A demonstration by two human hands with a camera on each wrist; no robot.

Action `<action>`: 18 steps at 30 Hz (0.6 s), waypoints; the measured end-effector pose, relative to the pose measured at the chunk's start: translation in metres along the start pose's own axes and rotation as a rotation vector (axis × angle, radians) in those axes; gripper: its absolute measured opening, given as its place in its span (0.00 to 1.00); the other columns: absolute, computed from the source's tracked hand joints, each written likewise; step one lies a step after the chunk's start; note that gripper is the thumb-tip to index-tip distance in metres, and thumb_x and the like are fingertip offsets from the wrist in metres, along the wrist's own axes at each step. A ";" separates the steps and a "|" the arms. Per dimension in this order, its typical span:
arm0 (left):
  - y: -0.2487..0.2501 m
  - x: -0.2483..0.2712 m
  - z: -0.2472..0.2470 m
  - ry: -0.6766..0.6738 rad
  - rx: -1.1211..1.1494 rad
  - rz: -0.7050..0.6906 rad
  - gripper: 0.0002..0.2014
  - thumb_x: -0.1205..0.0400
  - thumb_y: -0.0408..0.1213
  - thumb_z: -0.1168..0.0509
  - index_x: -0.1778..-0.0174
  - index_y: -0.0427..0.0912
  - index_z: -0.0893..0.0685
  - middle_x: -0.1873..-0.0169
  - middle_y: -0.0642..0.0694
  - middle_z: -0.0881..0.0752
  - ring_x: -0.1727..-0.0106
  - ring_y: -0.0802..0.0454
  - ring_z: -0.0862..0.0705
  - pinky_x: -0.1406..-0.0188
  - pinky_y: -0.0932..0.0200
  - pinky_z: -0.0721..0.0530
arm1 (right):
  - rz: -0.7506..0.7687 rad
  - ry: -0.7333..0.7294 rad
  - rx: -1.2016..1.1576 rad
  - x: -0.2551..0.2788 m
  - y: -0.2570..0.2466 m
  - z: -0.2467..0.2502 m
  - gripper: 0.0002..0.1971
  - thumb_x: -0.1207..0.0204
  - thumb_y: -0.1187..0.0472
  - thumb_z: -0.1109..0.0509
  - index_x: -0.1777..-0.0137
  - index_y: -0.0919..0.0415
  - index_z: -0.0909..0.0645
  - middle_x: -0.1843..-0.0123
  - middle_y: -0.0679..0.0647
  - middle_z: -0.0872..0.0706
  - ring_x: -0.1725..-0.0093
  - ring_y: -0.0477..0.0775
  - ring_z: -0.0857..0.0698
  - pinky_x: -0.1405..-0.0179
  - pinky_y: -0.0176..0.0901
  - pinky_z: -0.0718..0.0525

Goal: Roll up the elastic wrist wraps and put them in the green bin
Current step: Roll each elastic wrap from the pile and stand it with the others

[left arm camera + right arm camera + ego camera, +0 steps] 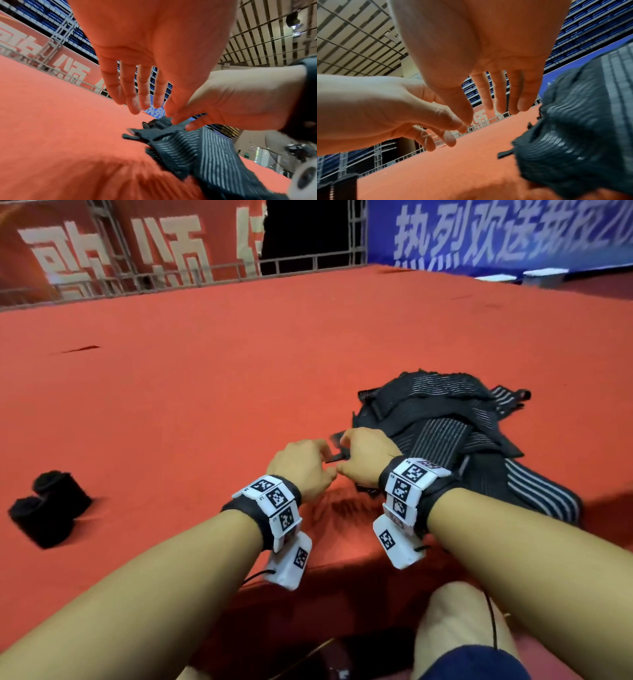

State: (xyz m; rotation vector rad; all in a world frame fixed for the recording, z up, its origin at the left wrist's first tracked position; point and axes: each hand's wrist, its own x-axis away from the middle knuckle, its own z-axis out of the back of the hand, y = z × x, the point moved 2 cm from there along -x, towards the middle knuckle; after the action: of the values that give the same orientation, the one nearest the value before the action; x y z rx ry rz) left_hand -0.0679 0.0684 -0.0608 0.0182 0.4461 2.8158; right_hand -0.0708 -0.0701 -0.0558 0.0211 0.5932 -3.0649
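Lying in a loose heap on the red-covered counter (205, 378), the black, grey-striped elastic wrist wraps (455, 433) sit just right of both hands. The left hand (301, 467) and right hand (366, 455) meet at the heap's near-left edge, touching each other. From the wrist views the long fingers of both hang fairly straight, while thumbs and forefingers close near a black strap end (137, 134); whether either actually pinches it I cannot tell. 2 rolled black wraps (48, 506) stand well apart on the left.
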 end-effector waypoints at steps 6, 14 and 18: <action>0.051 -0.017 -0.027 -0.035 0.028 -0.125 0.17 0.18 0.47 0.32 0.34 0.53 0.14 0.35 0.46 0.14 0.35 0.43 0.15 0.40 0.53 0.18 | -0.158 0.145 0.008 0.011 0.070 0.017 0.20 0.20 0.53 0.30 0.32 0.63 0.18 0.23 0.58 0.28 0.27 0.66 0.27 0.31 0.53 0.23; 0.090 -0.052 -0.042 -0.044 0.012 -0.171 0.25 0.17 0.46 0.35 0.21 0.52 0.22 0.17 0.49 0.32 0.19 0.50 0.29 0.22 0.55 0.31 | -0.230 0.116 -0.109 0.009 0.105 0.015 0.17 0.20 0.54 0.30 0.35 0.62 0.17 0.09 0.47 0.58 0.19 0.60 0.35 0.34 0.52 0.24; 0.103 -0.067 -0.047 -0.085 0.025 -0.167 0.28 0.17 0.42 0.36 0.18 0.54 0.26 0.15 0.50 0.35 0.17 0.49 0.31 0.20 0.54 0.33 | -0.243 0.124 -0.160 0.003 0.116 0.014 0.17 0.17 0.55 0.33 0.31 0.59 0.18 0.09 0.42 0.57 0.20 0.58 0.32 0.38 0.52 0.23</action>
State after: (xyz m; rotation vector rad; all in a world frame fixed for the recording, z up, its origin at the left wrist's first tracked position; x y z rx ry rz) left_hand -0.0350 -0.0584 -0.0724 0.1007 0.4420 2.6346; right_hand -0.0714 -0.1829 -0.0863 0.1476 0.9103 -3.2543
